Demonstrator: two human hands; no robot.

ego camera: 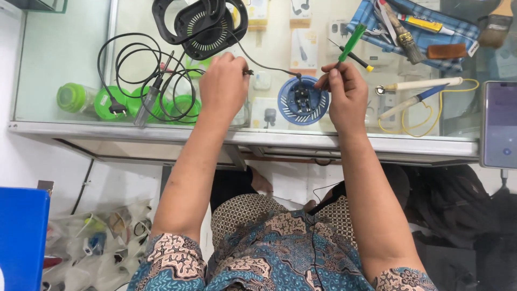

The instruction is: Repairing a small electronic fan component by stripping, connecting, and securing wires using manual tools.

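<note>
A round blue plastic part (pixel 303 101) with a small black circuit in its middle lies on the glass counter (pixel 64 54). My right hand (pixel 344 94) grips a green-handled screwdriver (pixel 351 43) just to its right, the tip hidden behind my fingers. My left hand (pixel 223 86) pinches a thin black cable (pixel 269 67) that runs from the blue part up to a black round housing (pixel 202 24) at the top. The cable's coils and plug (pixel 116 108) lie to the left.
A blue checked cloth (pixel 425 32) holds brushes and tools at top right. Soldering irons (pixel 420 89) with a yellow cord lie right of my hand. A phone (pixel 500 124) sits at the right edge. Green jars (pixel 75 97) show under the glass. A blue box (pixel 21 237) stands lower left.
</note>
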